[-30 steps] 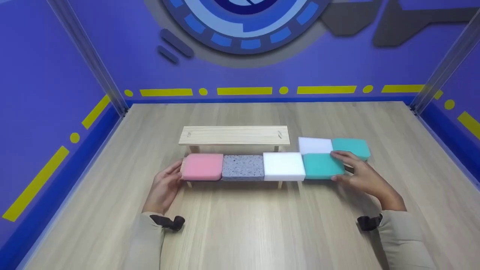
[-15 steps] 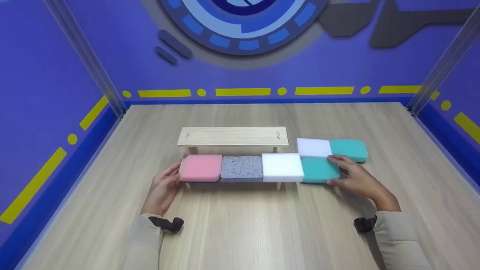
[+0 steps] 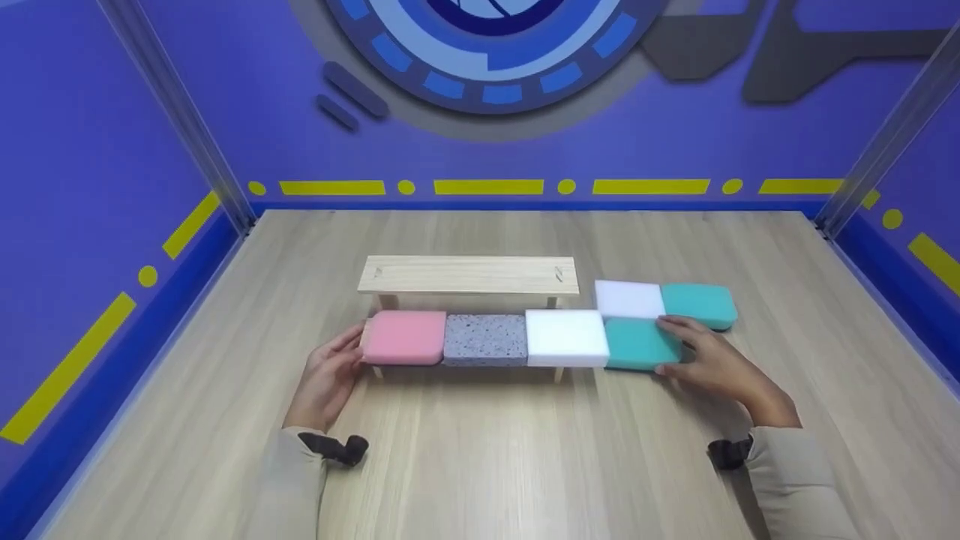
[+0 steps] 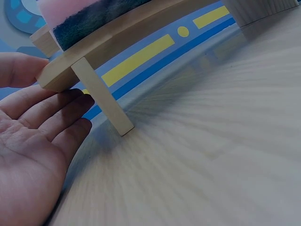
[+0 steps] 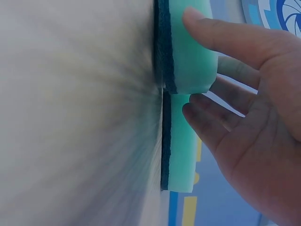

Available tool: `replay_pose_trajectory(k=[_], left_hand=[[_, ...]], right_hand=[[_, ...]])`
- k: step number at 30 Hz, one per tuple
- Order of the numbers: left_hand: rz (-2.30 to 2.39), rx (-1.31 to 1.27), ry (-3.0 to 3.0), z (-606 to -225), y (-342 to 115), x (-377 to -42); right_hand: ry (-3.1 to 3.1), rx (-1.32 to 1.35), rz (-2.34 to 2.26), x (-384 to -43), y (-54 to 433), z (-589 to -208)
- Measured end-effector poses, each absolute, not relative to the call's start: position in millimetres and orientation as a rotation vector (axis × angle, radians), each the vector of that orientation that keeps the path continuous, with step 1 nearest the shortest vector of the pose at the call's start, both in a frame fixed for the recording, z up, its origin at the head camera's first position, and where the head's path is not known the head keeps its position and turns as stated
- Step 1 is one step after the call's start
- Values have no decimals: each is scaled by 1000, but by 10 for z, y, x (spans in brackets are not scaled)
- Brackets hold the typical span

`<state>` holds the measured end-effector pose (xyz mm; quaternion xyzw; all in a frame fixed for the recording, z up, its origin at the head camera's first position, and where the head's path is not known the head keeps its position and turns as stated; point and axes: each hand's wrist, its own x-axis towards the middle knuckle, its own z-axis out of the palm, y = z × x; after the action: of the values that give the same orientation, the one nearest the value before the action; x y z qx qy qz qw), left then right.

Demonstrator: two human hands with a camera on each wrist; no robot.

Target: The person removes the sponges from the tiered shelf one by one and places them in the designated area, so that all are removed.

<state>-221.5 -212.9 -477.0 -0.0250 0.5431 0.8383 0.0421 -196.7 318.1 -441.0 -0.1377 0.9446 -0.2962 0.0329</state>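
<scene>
In the head view, my left hand [image 3: 327,375] grips the left end of a small wooden stand [image 4: 59,73] between thumb and fingers. On the stand sit a pink sponge [image 3: 406,337] with a dark scouring side below, a grey speckled sponge [image 3: 485,339] and a white sponge [image 3: 566,337], side by side. My right hand [image 3: 724,367] pinches a teal sponge [image 3: 640,343], thumb on its near side. That sponge is low at the tabletop, right of the stand. The right wrist view shows its dark scouring layer beside the table surface.
Behind the stand is a second wooden stand [image 3: 468,275] with a bare top. Another white sponge [image 3: 628,298] and another teal sponge [image 3: 700,304] lie side by side at the right on the wooden table [image 3: 480,465]. Blue panels [image 3: 480,161] enclose the back and sides.
The teal sponge in my right hand has come down and slightly left, from about the stand's height to the tabletop. My left hand has stayed at the stand's end.
</scene>
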Motion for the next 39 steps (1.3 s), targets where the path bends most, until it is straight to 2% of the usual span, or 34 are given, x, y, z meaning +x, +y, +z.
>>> replay_pose_trajectory(k=[21, 30, 39], left_hand=[[2539, -83, 1672, -4764, -2126, -2212], [2516, -77, 1671, -4739, -2134, -2220], [2532, -81, 1663, -4719, -2125, -2217]], right_hand=[[2924, -458, -871, -1992, 3153, -4379], [2914, -495, -901, -1958, 3132, -4223], [2907, -502, -944, -1996, 2902, -4018]])
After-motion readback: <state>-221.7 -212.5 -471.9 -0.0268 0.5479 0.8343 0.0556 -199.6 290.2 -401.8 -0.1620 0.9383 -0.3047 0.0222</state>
